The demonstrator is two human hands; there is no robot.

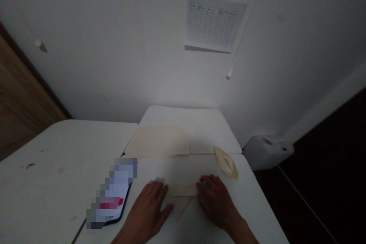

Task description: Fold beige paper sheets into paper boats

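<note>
A small cream paper (180, 197), folded into a downward-pointing triangle with a band along its top, lies on the white table (257, 206) near the front edge. My left hand (150, 206) rests flat on the paper's left side, fingers stretched out. My right hand (215, 200) presses flat on its right side, fingers also extended. Neither hand grips anything.
A phone (113, 197) with a lit screen lies left of my left hand. A folded cream paper shape (226, 162) sits to the right, and a stack of cream sheets (160, 142) lies farther back. A white box (267, 149) stands beyond the table's right edge, and a printed chart (211, 23) hangs on the wall.
</note>
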